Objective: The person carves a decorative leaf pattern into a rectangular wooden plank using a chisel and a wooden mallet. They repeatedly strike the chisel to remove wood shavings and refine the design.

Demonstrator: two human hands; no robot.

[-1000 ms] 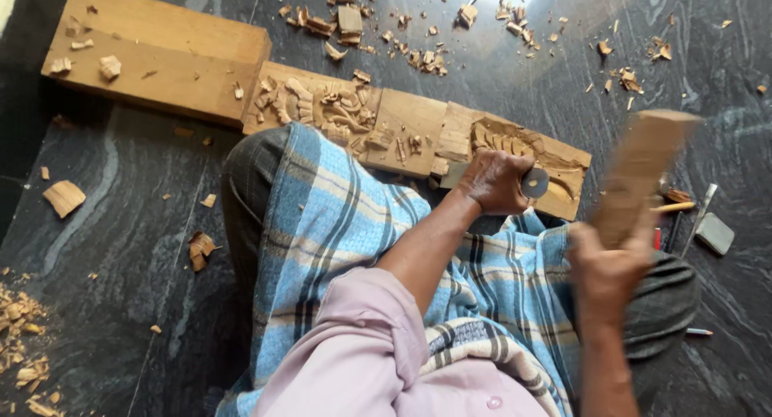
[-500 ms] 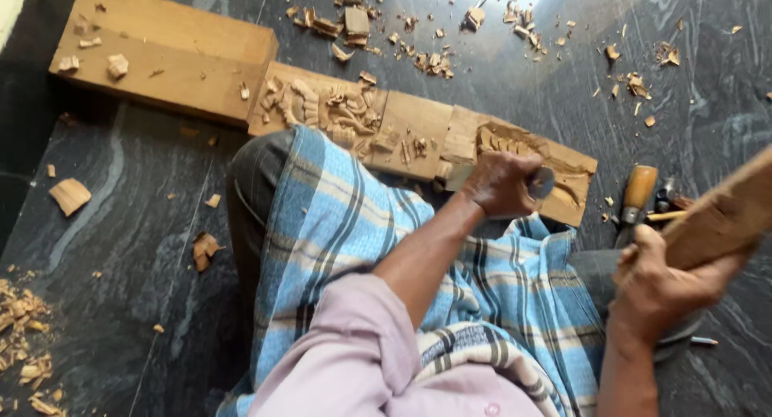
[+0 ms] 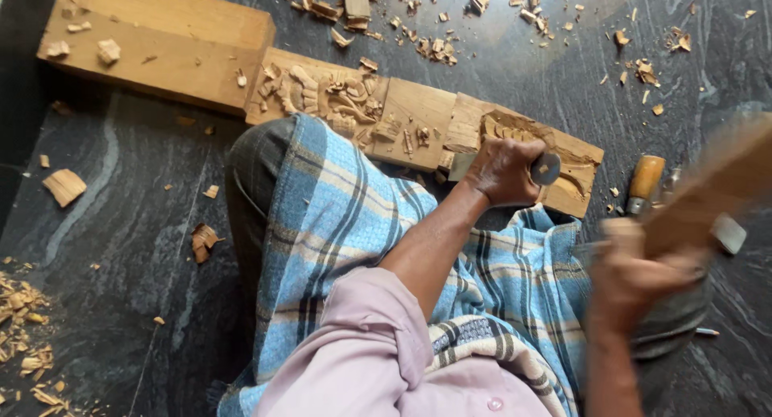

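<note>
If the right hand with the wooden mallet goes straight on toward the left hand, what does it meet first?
Most likely the chisel's handle end sticking out of the left hand; the blurred right hand and wooden mallet make depth uncertain.

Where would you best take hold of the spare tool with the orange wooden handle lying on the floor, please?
Probably by the orange wooden handle itself, coming from above. It lies flat on the dark floor beside the carved plank, handle end pointing away and fully exposed; its working end is hidden behind the blurred mallet.

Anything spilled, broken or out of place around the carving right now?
Nothing looks damaged. Wood chips lie scattered over the dark floor beyond the carved plank and at lower left. The left hand grips a chisel; the right hand holds a blurred wooden mallet.
</note>
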